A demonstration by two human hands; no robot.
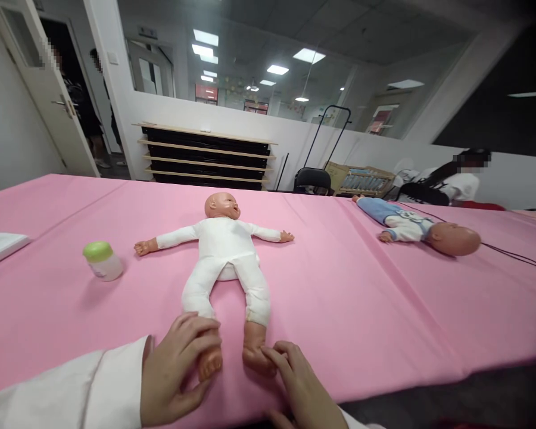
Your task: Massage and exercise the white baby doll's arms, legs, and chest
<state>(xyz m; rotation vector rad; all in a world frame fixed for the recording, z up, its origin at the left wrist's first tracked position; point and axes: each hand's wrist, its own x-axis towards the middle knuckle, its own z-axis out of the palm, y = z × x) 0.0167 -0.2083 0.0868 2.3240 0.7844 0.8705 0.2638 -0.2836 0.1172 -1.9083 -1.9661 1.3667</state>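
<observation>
The doll [227,241] lies face-up on the pink-covered worktop [339,333], arms spread, feet toward the near edge. The left hand [181,363] lies across one ankle, hiding it and part of the foot; its thumb stands apart from the fingers, but whether the grip is closed around the leg cannot be told. The right hand [301,381] has its fingertips at the outer side of the other foot; its thumb is low and partly obscured, so whether that grip pinches the foot cannot be determined. The right sleeve [361,422] is mostly cut off by the lower edge.

A green-lidded jar [102,261] stands near the doll's outstretched hand; its label is illegible. A white object [2,247] is cut off at the left edge and cannot be identified. A second doll [411,226], in blue and white, lies well apart at right, its far arm hidden.
</observation>
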